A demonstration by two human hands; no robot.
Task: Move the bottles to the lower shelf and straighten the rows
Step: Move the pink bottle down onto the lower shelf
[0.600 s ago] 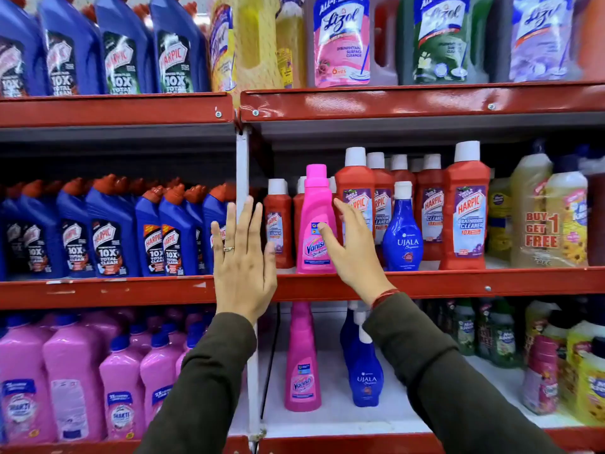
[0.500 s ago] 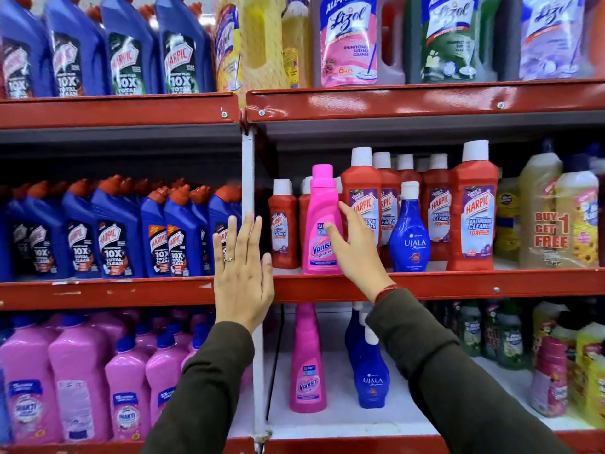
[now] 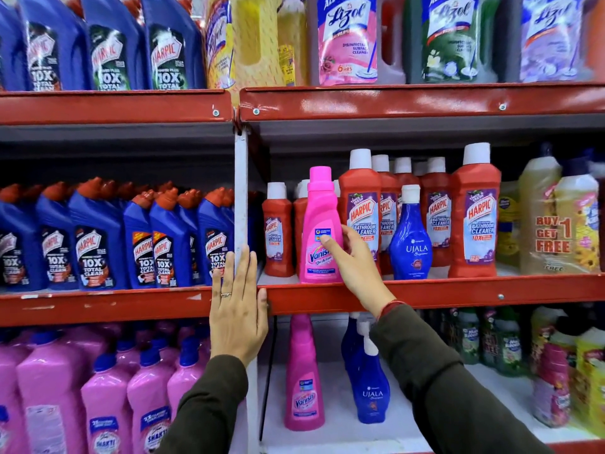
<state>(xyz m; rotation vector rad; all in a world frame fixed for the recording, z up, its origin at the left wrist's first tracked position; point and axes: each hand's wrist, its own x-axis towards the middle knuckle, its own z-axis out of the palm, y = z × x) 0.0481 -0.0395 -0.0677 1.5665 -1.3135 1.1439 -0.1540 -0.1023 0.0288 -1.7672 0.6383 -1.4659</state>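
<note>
A pink Vanish bottle (image 3: 319, 221) stands upright at the front of the middle shelf (image 3: 458, 290), among red Harpic bathroom cleaner bottles (image 3: 476, 214). My right hand (image 3: 355, 260) wraps around its right side, thumb on the label. A blue Ujala bottle (image 3: 411, 237) stands to the right on the same shelf. On the lower shelf (image 3: 327, 434) stand another pink Vanish bottle (image 3: 302, 378) and blue Ujala bottles (image 3: 368, 385). My left hand (image 3: 237, 309) lies flat, fingers spread, against the white upright post (image 3: 241, 191) and the shelf edge.
Blue Harpic toilet cleaner bottles (image 3: 98, 237) fill the middle shelf on the left, pink Shakti bottles (image 3: 108, 401) the shelf below. Lizol jugs (image 3: 348, 40) line the top shelf. Yellow "buy 1 get 1 free" packs (image 3: 553, 224) stand at the right.
My right hand has moved from beside the pink Vanish bottle to gripping it. My left hand slid slightly down the post. The view shifted a little closer.
</note>
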